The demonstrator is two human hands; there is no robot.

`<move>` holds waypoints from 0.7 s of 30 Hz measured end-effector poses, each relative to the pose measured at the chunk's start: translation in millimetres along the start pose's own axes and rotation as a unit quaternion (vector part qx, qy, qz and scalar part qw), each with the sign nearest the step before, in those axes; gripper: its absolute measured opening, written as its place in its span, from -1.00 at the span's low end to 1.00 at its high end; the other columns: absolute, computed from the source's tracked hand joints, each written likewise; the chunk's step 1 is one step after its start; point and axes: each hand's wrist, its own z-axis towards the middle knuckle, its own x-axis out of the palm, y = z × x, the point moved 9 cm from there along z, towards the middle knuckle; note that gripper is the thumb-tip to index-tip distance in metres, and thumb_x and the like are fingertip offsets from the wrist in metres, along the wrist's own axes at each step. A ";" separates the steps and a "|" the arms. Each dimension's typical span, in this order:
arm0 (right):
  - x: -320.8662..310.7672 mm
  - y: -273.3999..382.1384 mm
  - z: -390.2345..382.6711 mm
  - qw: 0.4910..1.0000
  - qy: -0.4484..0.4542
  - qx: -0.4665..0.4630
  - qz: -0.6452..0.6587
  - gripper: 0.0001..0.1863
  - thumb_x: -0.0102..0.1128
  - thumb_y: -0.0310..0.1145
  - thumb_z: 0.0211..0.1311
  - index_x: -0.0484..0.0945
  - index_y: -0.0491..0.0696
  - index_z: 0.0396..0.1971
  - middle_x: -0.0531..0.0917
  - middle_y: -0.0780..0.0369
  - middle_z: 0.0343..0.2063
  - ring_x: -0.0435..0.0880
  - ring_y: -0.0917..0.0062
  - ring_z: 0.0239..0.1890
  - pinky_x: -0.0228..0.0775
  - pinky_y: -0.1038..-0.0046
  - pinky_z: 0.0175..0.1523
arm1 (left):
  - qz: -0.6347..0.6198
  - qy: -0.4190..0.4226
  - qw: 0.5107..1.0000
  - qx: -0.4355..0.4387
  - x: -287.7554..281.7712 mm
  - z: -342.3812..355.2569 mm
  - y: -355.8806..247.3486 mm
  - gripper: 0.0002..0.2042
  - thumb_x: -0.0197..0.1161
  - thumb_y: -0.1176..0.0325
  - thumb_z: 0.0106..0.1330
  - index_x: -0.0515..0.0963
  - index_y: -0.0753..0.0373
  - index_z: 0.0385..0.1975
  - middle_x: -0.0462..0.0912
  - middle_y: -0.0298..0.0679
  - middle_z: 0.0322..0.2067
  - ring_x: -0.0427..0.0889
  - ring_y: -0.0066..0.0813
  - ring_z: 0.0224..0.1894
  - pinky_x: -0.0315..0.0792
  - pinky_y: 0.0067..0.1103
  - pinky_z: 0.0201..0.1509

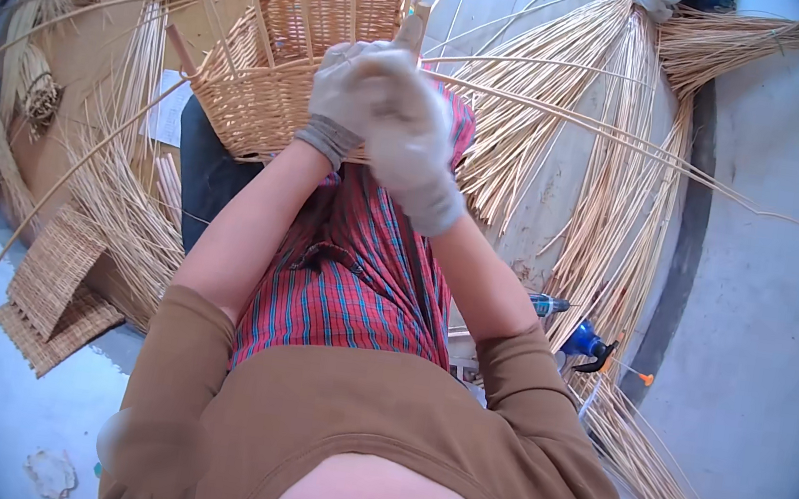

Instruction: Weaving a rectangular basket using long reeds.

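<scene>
A woven wicker basket with long upright stakes rests over my lap. My left hand, in a pale glove, is at the basket's right part, fingers curled near a wooden corner post; what they hold is hidden. My right hand, also gloved and smeared by motion, crosses in front of the left one, and its fingers are too blurred to read. Several long loose rods stick out to the right from behind my hands.
Bundles of pale rods fan out on both sides. Woven mats lie at lower left, near a white paper. A cordless tool and a blue bottle stand to my right. A dark strip runs along the floor.
</scene>
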 end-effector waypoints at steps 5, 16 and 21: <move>45.9 -38.1 20.8 0.996 0.054 -0.006 -0.067 -0.76 0.21 -0.36 0.28 0.61 0.00 -0.06 0.59 0.25 -0.47 0.62 0.50 -0.40 0.47 0.45 -0.23 | 0.042 0.064 0.994 -0.078 -1.4 1.9 0.6 -0.16 0.36 -0.04 0.16 0.17 0.02 0.46 0.60 -0.16 -0.25 0.58 -0.33 -0.15 0.45 -0.45 -0.05; -52.4 -79.6 46.6 0.877 0.146 0.271 -0.370 -0.51 0.50 -0.08 0.02 0.57 -0.16 -0.22 0.65 0.15 -0.34 0.63 0.38 -0.21 0.46 0.38 -0.05 | -0.492 -0.129 0.797 -0.324 -51.2 -29.9 100.5 -0.57 -0.06 0.02 0.55 0.49 0.34 -0.10 0.69 -0.15 -0.44 0.70 -0.43 -0.43 0.53 -0.64 -0.44; -54.4 -73.8 31.2 0.823 -0.079 0.131 -0.547 -0.56 0.39 -0.04 0.09 0.52 -0.08 -0.25 0.56 0.10 -0.34 0.60 0.15 -0.29 0.47 0.16 -0.20 | -0.325 -0.046 0.939 -0.105 -37.1 91.5 30.3 -0.68 0.16 0.30 0.44 0.41 0.28 0.10 0.61 -0.07 -0.04 0.69 -0.35 -0.11 0.59 -0.56 -0.12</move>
